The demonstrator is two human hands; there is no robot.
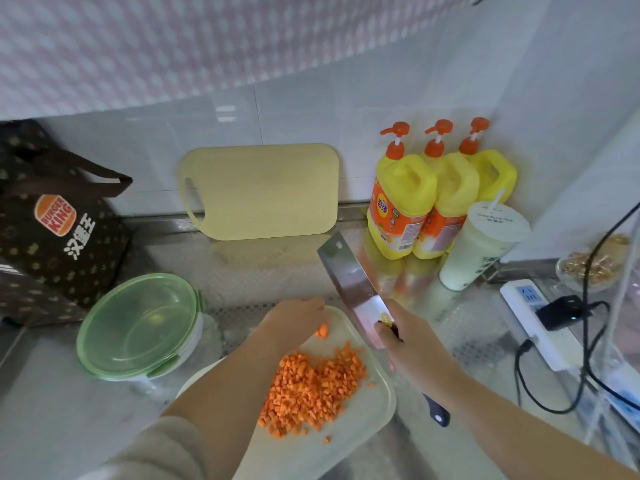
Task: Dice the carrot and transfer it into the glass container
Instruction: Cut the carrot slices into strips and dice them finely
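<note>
Tabletop steel | carrot piece, beyond dice pile, pinched by left hand | knife gripped, raised, by right hand | fingertips best kept tucked back.

My left grip reaches forward, palm down, fingers bent downward, their tips hidden under the hand; that arm is sleeved up to the mid-forearm. My right grip wraps the knife at its handle, thumb against the blade's flat, bare forearm coming in from lower right.
</note>
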